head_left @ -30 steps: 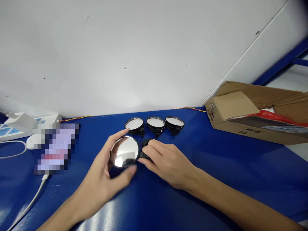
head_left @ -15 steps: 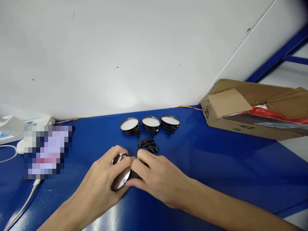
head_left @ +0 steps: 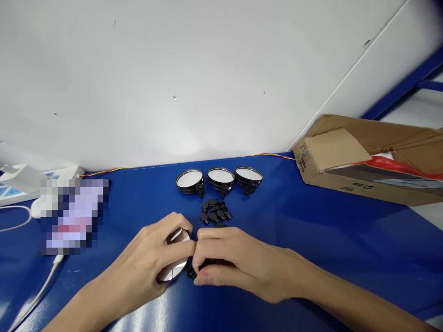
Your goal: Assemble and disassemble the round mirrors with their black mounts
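Note:
Fingers of my left hand (head_left: 152, 258) wrap round the rim of a round mirror (head_left: 175, 269), which is tilted and partly covered by them. My right hand (head_left: 235, 260) is curled just right of the mirror, thumb and fingers closed round a black part (head_left: 206, 263) that is mostly hidden. A black knob (head_left: 191, 272) shows between the hands, beside the mirror's edge. Beyond my hands lies a pile of small black pieces (head_left: 213, 215). Behind it, stacks of round mirrors stand in a row: left (head_left: 189, 178), middle (head_left: 220, 175) and right (head_left: 248, 174).
On the blue table (head_left: 277, 240), a blurred phone (head_left: 74, 214) with a white cable (head_left: 43, 293) lies at left, near a white power strip (head_left: 62, 174). An open cardboard box (head_left: 346, 182) stands at right. A white wall (head_left: 207, 78) rises behind.
My right hand has shifted slightly right and turned, its thumb drawn back from the mirror's edge. The mirror sits a little lower. The whole view has moved slightly.

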A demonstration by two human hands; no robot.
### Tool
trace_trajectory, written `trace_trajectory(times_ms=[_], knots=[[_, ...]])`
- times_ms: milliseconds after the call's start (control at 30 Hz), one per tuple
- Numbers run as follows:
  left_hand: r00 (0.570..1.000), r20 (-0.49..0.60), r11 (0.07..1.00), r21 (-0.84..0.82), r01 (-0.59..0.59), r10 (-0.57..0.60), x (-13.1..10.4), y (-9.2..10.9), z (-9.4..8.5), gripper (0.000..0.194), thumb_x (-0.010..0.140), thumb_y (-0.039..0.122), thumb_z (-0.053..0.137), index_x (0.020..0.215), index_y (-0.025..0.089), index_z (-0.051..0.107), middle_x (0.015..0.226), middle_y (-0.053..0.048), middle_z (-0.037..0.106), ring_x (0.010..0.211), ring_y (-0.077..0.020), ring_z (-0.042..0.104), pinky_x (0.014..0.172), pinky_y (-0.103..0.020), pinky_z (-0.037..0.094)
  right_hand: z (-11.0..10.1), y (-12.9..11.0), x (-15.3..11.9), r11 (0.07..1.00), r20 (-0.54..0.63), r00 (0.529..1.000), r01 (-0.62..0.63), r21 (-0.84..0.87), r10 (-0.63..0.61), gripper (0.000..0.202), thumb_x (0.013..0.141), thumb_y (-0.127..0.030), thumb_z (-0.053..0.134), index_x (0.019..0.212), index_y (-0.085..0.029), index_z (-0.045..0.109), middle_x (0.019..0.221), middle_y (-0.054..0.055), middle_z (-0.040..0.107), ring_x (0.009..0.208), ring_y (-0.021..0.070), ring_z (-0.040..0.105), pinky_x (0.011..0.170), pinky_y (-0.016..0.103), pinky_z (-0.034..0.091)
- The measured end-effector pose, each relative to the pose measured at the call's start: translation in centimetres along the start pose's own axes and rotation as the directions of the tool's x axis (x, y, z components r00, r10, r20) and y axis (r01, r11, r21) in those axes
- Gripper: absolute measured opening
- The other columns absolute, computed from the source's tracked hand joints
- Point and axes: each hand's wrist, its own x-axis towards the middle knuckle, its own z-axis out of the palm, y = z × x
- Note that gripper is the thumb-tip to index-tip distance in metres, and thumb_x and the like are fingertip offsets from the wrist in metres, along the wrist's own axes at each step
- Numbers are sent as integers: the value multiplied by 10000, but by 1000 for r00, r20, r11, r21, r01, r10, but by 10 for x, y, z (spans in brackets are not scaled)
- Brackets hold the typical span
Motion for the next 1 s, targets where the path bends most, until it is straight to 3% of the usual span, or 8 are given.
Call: trace_trajectory(times_ms=[133, 333, 500, 700, 900, 1000], knots=[[995, -79, 998, 30, 57, -54, -1, 2, 0, 331, 988, 17, 585, 1164, 276, 691, 1180, -49, 612, 872, -180, 619, 734, -301, 488, -5, 0, -2, 996, -225, 974, 7, -93, -28, 167, 1110, -377, 790, 1050, -221, 785, 920, -38, 602, 768, 100, 562, 735, 239, 464], [986, -114, 989, 62, 133, -125, -1, 6, -1, 420, 1050, 78, 557, 1351, 342, 686, 1254, -51, 609, 925, -177, 676, 820, -317, 564, -17, -2, -4, 948, -539, 842, -150, -280, -26, 117, 1114, -365, 781, 1103, -284, 865, 769, -50, 549, 710, 133, 549, 722, 286, 477], [989, -92, 989, 82, 121, -114, -1, 5, 3, 505, 1027, 51, 562, 1415, 354, 673, 1305, -58, 611, 950, -186, 698, 825, -335, 590, -28, 6, -3, 907, -618, 783, -206, -368, -73, 96, 1082, -315, 812, 1133, -315, 893, 888, -15, 617, 764, 147, 570, 726, 297, 492], [989, -83, 987, 100, 129, -121, -4, 5, 5, 523, 1035, 62, 558, 1449, 365, 664, 1347, -69, 610, 990, -201, 722, 852, -355, 613, -38, 3, -4, 868, -687, 720, -273, -415, -102, 118, 1078, -305, 789, 1030, -247, 881, 811, -16, 634, 680, 136, 547, 645, 308, 438], [989, -83, 983, 125, 136, -126, -5, 3, 7, 506, 1052, 86, 550, 1453, 370, 668, 1346, -70, 613, 996, -208, 724, 833, -351, 612, -43, 6, -4, 807, -690, 723, -386, -447, -36, 162, 1041, -281, 786, 896, -221, 825, 675, -34, 612, 598, 133, 499, 583, 308, 388], [988, -80, 981, 134, 144, -134, -4, 3, 6, 507, 1049, 87, 544, 1450, 371, 670, 1354, -73, 615, 1002, -213, 731, 834, -352, 621, -44, 11, -5, 787, -662, 749, -434, -439, 44, 212, 1034, -315, 820, 847, -218, 792, 642, -50, 611, 571, 127, 503, 563, 303, 381]])
